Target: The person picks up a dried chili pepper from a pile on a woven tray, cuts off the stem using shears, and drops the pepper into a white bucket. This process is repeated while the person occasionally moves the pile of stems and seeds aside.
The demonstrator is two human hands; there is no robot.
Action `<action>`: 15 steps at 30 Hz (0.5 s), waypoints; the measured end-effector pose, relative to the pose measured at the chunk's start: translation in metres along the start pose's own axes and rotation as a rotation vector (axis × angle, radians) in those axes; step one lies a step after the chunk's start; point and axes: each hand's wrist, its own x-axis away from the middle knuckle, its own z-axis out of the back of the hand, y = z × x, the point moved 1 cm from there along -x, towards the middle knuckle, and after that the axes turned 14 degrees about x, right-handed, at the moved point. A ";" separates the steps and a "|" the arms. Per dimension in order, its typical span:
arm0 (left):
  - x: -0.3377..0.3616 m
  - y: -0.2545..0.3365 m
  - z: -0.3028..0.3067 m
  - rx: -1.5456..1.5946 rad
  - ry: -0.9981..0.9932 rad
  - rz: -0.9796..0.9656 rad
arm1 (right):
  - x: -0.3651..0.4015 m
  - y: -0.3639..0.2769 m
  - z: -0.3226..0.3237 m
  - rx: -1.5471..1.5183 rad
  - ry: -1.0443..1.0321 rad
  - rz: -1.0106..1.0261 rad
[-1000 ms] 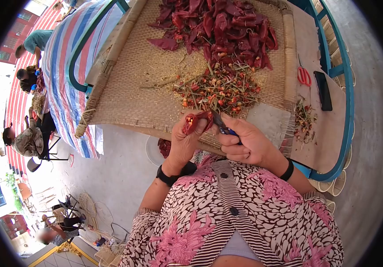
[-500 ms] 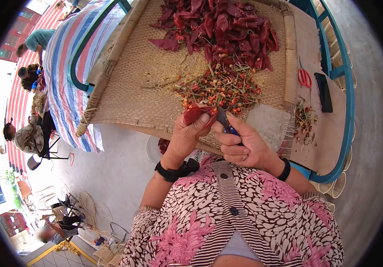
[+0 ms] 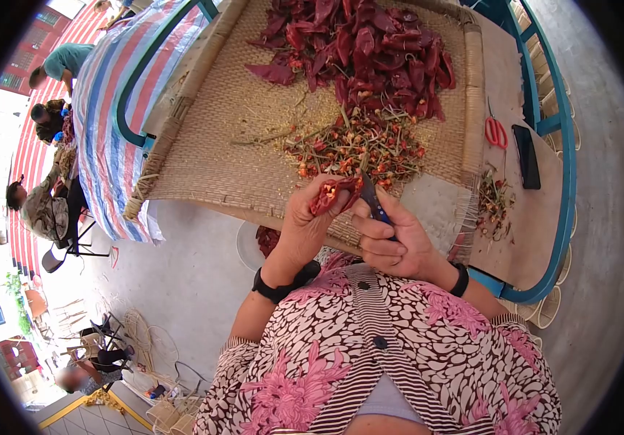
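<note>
My left hand [image 3: 302,223] is closed around a dried red chili pepper [image 3: 332,196], whose torn end shows pale seeds inside. My right hand [image 3: 405,243] grips a small knife [image 3: 377,208] with a dark blade and a blue handle. The blade stands upright against the pepper's stem end, close to the left fingertips. Just beyond both hands lies a heap of cut stems and chili tops [image 3: 359,145] on a woven tray [image 3: 210,145]. Farther back on it rests a large pile of dark red chili pods [image 3: 370,54], with loose yellow seeds scattered to their left.
Right of the tray, red-handled scissors [image 3: 496,133], a black phone [image 3: 526,156] and some stem scraps [image 3: 495,199] lie on brown board inside a teal metal frame [image 3: 560,217]. A pale bowl [image 3: 245,246] with peppers sits below. People work beside a striped sheet [image 3: 112,138] at left.
The pepper in my left hand has been turned, so its seeded opening now faces me more. The knife blade stays at its stem end, and both hands have shifted slightly.
</note>
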 end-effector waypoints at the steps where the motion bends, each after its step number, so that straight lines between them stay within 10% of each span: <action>1: 0.001 0.000 0.000 -0.010 -0.001 -0.024 | 0.001 0.000 -0.001 0.016 0.020 0.001; 8: 0.034 -0.004 0.050 -0.280 0.125 0.083 | 0.041 -0.061 -0.007 0.013 -0.077 0.538; 11: 0.039 0.018 0.046 -0.272 0.076 -0.041 | 0.027 -0.039 0.001 0.205 0.316 0.266; 15: 0.017 0.022 0.059 -0.361 -0.023 -0.212 | 0.015 -0.045 0.000 0.096 0.302 0.174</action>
